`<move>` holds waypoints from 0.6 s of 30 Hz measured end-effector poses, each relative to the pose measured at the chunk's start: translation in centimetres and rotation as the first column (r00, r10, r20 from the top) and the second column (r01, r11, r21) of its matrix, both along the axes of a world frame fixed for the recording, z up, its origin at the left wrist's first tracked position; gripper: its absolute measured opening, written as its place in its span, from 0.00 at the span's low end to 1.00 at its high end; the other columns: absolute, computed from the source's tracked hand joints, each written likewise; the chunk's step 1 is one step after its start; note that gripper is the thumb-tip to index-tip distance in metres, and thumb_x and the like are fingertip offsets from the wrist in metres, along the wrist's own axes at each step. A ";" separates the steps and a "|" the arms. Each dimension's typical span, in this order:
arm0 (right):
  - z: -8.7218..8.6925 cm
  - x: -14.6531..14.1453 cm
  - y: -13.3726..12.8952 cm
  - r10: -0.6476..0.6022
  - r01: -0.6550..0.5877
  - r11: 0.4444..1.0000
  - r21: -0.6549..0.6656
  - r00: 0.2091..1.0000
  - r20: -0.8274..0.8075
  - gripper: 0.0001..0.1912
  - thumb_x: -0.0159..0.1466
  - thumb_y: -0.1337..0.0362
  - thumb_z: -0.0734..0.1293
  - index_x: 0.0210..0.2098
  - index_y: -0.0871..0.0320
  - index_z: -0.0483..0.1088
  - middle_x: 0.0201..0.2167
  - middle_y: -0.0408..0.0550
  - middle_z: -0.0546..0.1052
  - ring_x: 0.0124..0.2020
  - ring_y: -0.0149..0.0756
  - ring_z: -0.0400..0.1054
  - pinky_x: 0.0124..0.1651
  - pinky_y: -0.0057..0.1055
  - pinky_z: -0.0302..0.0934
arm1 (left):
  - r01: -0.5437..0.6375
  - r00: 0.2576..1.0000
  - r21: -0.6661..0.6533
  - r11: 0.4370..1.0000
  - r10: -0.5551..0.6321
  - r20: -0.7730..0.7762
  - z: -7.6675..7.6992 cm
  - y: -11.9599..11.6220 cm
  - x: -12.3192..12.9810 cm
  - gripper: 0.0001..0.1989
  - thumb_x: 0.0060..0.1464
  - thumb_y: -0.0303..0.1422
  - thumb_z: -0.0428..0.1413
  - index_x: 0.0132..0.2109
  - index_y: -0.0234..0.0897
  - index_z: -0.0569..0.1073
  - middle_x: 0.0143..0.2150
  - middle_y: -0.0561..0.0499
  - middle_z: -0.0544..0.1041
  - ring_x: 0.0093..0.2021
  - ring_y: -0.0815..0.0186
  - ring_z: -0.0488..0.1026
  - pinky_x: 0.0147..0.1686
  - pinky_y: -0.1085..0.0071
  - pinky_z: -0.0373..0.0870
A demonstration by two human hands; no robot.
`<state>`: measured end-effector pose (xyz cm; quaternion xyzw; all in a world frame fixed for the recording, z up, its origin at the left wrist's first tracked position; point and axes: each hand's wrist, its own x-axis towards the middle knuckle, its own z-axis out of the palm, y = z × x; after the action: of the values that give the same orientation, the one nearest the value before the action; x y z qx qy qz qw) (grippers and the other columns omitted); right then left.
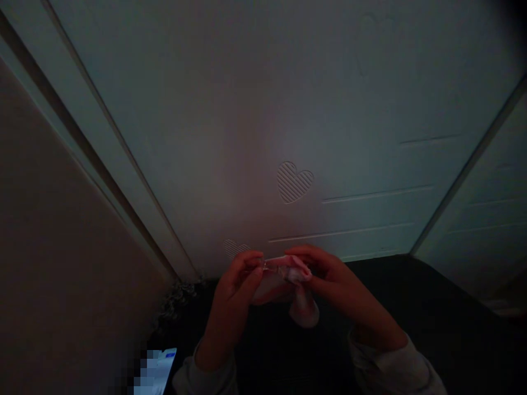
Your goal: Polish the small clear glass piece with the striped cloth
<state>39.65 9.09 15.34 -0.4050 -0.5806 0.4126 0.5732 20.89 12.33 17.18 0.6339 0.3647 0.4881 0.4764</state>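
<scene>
In dim light, a soft pink and pale cloth piece is held up between my two hands; its exact kind is hard to make out. A rounded pale end of it hangs down below my right fingers. My left hand is closed, thumb and fingers pinching at the cloth's left edge, where a thin light strand shows. On the other side, my right hand grips a folded, bunched pink part between thumb and fingers. Both fingertips are partly hidden by the cloth and the dark.
A pale panel with a striped heart relief and grooved lines rises right behind my hands. A dark surface lies below. At lower left are a lit phone-like screen and a greyish, frilly bundle by the wall.
</scene>
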 end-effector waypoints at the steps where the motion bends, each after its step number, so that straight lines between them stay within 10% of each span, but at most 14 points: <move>1: 0.0 0.0 0.0 -0.004 0.004 1.000 0.001 1.000 0.001 0.14 0.57 0.64 0.71 0.44 0.52 0.74 0.43 0.47 0.79 0.44 0.40 0.73 0.45 0.35 0.68 | 0.002 1.000 -0.009 1.000 -0.002 -0.001 0.0 0.1 0.0 0.09 0.52 0.35 0.57 0.41 0.41 0.74 0.35 0.54 0.80 0.37 0.64 0.77 0.36 0.71 0.72; 18: 0.4 0.3 0.5 0.082 -0.084 0.996 -0.004 0.978 -0.191 0.10 0.51 0.67 0.75 0.32 0.55 0.72 0.28 0.40 0.77 0.29 0.31 0.72 0.32 0.26 0.64 | 0.161 0.987 -0.188 0.969 -0.154 0.051 0.3 0.7 -0.6 0.09 0.45 0.34 0.66 0.38 0.43 0.80 0.33 0.54 0.83 0.34 0.67 0.78 0.34 0.77 0.72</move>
<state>40.00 9.55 15.78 -0.3424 -0.5372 0.4764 0.6060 20.28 12.99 17.46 0.6034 0.3499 0.4226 0.5787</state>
